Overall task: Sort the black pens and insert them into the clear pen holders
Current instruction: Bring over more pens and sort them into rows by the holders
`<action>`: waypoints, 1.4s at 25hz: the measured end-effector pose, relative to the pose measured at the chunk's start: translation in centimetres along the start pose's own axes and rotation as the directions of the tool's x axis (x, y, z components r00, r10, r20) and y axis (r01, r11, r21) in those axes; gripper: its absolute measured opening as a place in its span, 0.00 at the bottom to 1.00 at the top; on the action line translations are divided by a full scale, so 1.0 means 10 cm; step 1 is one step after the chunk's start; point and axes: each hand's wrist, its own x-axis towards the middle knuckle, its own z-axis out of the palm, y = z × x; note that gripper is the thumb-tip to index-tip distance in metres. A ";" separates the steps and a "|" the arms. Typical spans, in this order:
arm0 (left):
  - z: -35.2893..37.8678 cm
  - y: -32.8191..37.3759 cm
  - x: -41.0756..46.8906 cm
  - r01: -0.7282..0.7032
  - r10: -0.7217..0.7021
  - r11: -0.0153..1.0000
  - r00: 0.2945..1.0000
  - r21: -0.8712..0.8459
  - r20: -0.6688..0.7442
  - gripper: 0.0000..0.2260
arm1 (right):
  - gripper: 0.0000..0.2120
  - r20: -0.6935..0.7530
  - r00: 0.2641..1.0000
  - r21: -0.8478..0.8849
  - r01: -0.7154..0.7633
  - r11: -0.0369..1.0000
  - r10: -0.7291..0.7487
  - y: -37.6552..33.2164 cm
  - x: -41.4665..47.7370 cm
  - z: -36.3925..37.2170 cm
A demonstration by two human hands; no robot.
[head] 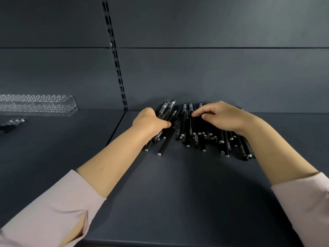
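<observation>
A heap of several black pens [199, 136] lies on the dark shelf against the back wall. My left hand [151, 120] is wrapped around a bunch of black pens [165, 111] at the heap's left side, their clear-capped ends sticking out beyond my fingers. My right hand [222, 116] rests palm down on the heap's right half, fingers bent and spread over the pens, gripping none that I can see. A clear pen holder [35, 105] with rows of holes stands at the far left by the wall.
A few more black pens [12, 123] lie loose in front of the clear holder at the left edge. A slotted metal upright [115, 56] runs up the back wall. The dark shelf [178, 193] stretches toward me in front of the heap.
</observation>
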 end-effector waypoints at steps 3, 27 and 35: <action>-0.07 -0.01 0.01 0.032 -0.031 0.996 0.999 -0.084 0.013 0.17 | 0.14 -0.042 0.999 -0.024 0.012 1.000 -0.013 -0.03 0.00 0.01; -2.78 -2.04 -0.83 0.166 -0.006 0.694 0.974 -0.700 0.226 0.14 | 0.05 -0.056 0.980 0.866 -0.048 0.499 0.191 -3.07 0.36 2.06; -3.74 -2.96 -0.59 0.226 -0.108 0.553 0.974 -0.802 0.200 0.07 | 0.05 -0.023 0.933 0.814 -0.192 0.548 0.360 -3.64 0.92 2.88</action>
